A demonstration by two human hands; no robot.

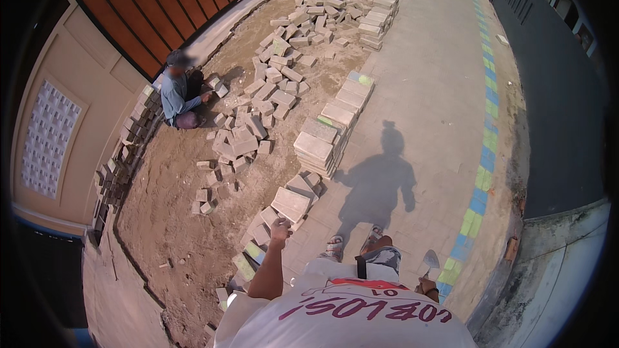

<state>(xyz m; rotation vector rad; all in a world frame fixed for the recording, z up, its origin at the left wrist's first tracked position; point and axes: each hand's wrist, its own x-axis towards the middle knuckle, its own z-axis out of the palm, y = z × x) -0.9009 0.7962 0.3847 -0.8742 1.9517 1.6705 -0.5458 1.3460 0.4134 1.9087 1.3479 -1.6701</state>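
Head view shows my left hand (280,229) stretched out in front of me, fingers curled and narrow, touching the near edge of a flat grey paver (291,203) that tops a short stack. I cannot tell whether I grip the paver or only rest on it. My right hand (425,285) hangs low at my side, closed around the handle of a trowel (430,261) whose blade points away from me. My sandalled feet (353,243) stand on the paved lane just right of the left hand.

Below and left of that hand, loose pavers (248,259) lie tipped on the sand bed (169,219), some with green paint. Beyond the hand, more stacks (332,129) run along the lane's edge, and past them a scattered heap (284,71) spreads over the sand. Far to the left of the hand a person (178,98) crouches by a wall, hand on a block. A painted blue and green stripe (485,154) runs far to the right.

My worry: the paver sits on an uneven stack, so a one-handed pull at its edge could tip it and drop it toward my open-toed feet. The loose blocks near my left foot could turn an ankle. The trowel could catch my leg if I bend.
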